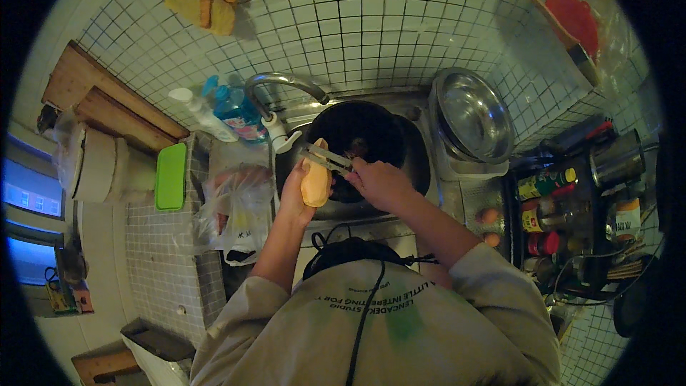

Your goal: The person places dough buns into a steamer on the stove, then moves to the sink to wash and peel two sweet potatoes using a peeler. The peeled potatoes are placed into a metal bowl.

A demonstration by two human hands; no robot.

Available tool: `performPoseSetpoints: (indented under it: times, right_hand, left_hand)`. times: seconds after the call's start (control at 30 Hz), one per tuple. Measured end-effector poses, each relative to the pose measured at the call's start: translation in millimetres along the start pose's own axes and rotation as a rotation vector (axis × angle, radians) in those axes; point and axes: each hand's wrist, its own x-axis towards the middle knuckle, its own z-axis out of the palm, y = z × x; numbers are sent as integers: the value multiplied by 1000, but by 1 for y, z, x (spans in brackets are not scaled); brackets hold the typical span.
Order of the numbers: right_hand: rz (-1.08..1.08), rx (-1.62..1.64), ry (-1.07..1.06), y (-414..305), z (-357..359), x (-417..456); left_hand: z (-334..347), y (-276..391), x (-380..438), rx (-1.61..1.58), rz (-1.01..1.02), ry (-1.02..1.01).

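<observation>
A peeled orange-yellow root vegetable, perhaps a sweet potato (315, 181), stands lengthwise in my left hand (295, 193), over the left part of the sink. My right hand (379, 183) is closed around the handle of a metal peeler (328, 160), whose head lies across the vegetable's upper part. Beneath both hands a black round pan or basin (356, 123) sits in the steel sink (429, 201), with something small and brownish inside it that is too dark to name. A curved metal faucet (286, 79) with a white lever arches over from the upper left.
Bottles of blue liquid (236, 110) and a white bottle (201, 112) stand left of the faucet. A plastic bag (236, 209) and green tray (171, 177) lie left. Steel bowls (474, 115), two eggs (489, 215) and a rack of seasoning bottles (546, 183) are right.
</observation>
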Motion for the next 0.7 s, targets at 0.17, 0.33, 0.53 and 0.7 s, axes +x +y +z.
performPoseSetpoints:
  times: [0.17,0.33,0.53,0.7]
  right_hand:
    - [132,154,9,28,15,25]
    - [272,751,-293,66,40,37]
    - [639,1695,-542,56,37,23]
    - [541,1744,-244,61,29,-10]
  left_hand:
    - [11,-7,-15,106,18,-105]
    - [-1,-6,-15,-95,-32,-140]
    - [-5,1,-17,-652,-139,-227]
    - [13,-1,2,-680,-191,-137]
